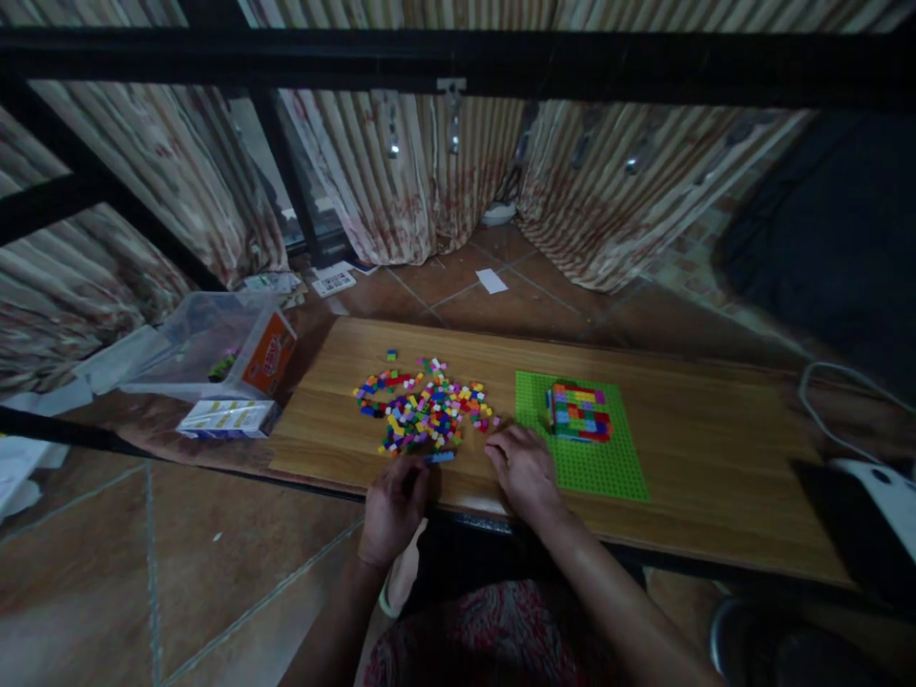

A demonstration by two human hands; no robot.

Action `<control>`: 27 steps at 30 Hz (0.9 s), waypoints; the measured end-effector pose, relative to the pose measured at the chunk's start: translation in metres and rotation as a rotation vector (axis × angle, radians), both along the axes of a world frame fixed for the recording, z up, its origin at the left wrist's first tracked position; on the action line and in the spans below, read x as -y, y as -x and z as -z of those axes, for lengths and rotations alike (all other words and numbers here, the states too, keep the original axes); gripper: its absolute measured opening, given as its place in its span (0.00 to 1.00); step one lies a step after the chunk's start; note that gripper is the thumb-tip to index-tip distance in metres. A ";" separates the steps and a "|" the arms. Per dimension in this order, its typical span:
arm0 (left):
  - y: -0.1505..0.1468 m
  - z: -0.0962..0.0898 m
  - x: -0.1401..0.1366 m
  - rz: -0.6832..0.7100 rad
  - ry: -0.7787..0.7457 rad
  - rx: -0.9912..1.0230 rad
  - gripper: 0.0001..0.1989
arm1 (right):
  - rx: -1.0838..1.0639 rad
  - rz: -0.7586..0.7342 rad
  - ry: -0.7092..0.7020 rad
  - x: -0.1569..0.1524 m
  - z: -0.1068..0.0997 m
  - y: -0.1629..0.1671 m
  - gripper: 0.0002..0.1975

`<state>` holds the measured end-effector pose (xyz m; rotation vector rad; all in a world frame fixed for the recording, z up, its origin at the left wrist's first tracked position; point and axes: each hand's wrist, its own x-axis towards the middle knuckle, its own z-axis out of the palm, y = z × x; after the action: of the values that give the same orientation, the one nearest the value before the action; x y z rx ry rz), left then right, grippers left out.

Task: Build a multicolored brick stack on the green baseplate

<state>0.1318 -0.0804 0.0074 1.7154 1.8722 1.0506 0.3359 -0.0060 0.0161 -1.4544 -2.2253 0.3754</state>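
My left hand is closed at the front edge of the wooden table, thumb and fingertips pressed together. Just beyond its fingertips a narrow light-blue brick strip lies on the wood; whether the fingers touch it I cannot tell. To the right, my right hand has its fingers curled and pinched low over the table, and anything in them is hidden. Between and beyond both hands spreads a loose pile of small colourful toy bricks. Beside my right hand, a multicoloured brick build stands on a green studded baseplate.
A clear plastic bin with an orange label stands left of the table, with a blue-white box before it. A white device with a cable is at the right end. Papers lie on the tiled floor behind.
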 end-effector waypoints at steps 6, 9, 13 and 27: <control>0.003 0.002 -0.002 -0.006 -0.062 -0.033 0.07 | -0.201 0.069 0.111 0.014 -0.011 -0.013 0.09; 0.003 0.002 -0.004 0.000 -0.065 -0.057 0.07 | -0.308 0.136 0.143 0.024 -0.015 -0.031 0.09; 0.004 0.002 -0.005 -0.019 -0.072 -0.075 0.09 | -0.487 0.279 0.224 0.031 -0.011 -0.060 0.11; 0.009 0.009 -0.007 -0.057 -0.034 -0.122 0.13 | -0.820 0.643 0.200 0.021 0.001 -0.117 0.21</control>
<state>0.1232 -0.0733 -0.0013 1.7920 2.0002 1.0260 0.4533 -0.0265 0.0149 -1.6210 -1.0461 0.8008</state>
